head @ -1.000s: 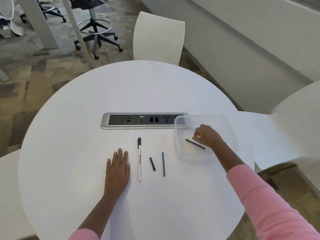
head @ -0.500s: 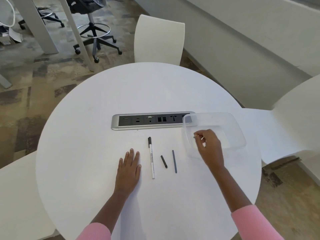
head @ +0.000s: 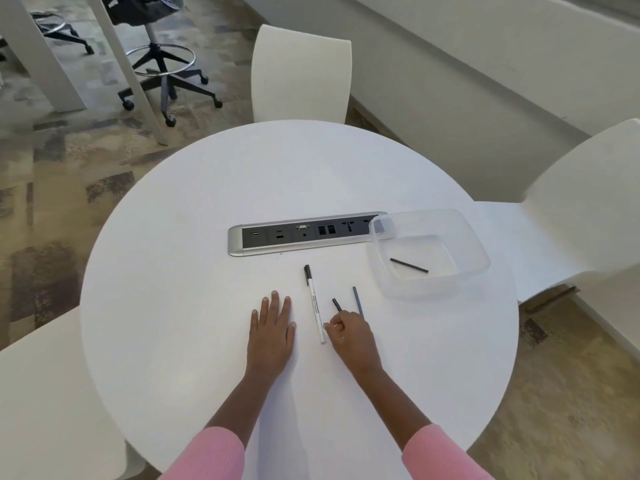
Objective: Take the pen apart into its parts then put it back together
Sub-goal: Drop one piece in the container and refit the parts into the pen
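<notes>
A white pen barrel (head: 314, 303) with a black tip lies lengthwise on the round white table (head: 194, 237). To its right lie a short black piece (head: 336, 304) and a grey rod (head: 357, 300). A thin black rod (head: 409, 265) rests inside a clear plastic container (head: 474, 247) at the right. My left hand (head: 272, 329) lies flat on the table, left of the barrel, holding nothing. My right hand (head: 348, 336) is curled, its thumb and forefinger right beside the barrel's near end. It covers the near ends of the short piece and the grey rod. Whether it grips anything is unclear.
A silver and black socket strip (head: 304, 234) is set into the table behind the parts. White chairs stand at the far side (head: 300, 72), at the right (head: 575, 216) and at the near left (head: 45, 403). A black swivel stool (head: 162, 64) stands on the floor beyond.
My right hand left the container, where the thin black rod stays, and came back and left to the pen barrel's near end. My left hand stayed flat. The camera tilted.
</notes>
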Demonstrator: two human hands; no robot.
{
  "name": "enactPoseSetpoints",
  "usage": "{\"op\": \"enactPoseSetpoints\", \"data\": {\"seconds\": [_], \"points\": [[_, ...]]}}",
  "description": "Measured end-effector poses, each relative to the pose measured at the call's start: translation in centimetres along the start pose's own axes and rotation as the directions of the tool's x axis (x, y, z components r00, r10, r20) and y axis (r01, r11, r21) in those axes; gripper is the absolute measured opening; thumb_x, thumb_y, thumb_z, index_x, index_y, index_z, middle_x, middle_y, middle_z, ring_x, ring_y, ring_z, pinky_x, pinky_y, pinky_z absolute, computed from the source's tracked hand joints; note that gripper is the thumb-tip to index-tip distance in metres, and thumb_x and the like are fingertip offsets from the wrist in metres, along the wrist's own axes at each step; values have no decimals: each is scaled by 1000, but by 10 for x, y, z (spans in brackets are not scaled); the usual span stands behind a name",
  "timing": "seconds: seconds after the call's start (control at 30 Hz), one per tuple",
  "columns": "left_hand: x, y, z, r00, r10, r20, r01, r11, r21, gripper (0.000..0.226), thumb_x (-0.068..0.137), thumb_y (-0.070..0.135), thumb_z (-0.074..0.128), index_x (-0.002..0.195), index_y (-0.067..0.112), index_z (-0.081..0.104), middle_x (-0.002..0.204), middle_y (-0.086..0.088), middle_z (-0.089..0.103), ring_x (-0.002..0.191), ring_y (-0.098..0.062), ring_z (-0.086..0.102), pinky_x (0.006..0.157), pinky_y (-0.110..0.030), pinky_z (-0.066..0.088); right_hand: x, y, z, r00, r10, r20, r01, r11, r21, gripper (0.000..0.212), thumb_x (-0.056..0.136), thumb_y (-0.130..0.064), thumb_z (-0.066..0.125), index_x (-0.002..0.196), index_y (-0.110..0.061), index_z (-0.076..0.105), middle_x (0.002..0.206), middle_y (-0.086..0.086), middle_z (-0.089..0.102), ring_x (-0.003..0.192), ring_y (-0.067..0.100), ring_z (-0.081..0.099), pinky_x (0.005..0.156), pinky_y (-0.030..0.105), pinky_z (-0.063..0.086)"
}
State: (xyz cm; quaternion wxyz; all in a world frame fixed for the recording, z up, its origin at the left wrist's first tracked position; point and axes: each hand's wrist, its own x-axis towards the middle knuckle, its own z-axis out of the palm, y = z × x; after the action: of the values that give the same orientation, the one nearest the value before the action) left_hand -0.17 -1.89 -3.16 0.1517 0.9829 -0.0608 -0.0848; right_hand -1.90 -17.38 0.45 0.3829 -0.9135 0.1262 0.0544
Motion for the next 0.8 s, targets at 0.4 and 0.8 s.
{"op": "enactPoseSetpoints", "data": {"seconds": [0.4, 0.8], "points": [[1, 4, -8, 998, -25, 52, 26, 999, -23, 54, 99, 30, 21, 147, 17, 1, 157, -9, -3, 145, -23, 0, 116, -38, 1, 0, -19, 14, 993, 117, 1, -117, 989, -91, 16, 85, -14, 54, 97, -3, 58, 104, 14, 60, 99, 28, 56, 82, 34, 45], [14, 35, -48, 863, -270, 426, 411, -114, -905, 29, 97, 20, 39, 122, 9, 50, 131, -13, 49, 123, -24, 45, 104, -32, 34, -11, -33, -4, 994, 112, 0, -104, 925, 365, 11, 81, -11, 60, 70, -13, 60, 60, -3, 52, 52, 5, 44, 44, 6, 35]]}}
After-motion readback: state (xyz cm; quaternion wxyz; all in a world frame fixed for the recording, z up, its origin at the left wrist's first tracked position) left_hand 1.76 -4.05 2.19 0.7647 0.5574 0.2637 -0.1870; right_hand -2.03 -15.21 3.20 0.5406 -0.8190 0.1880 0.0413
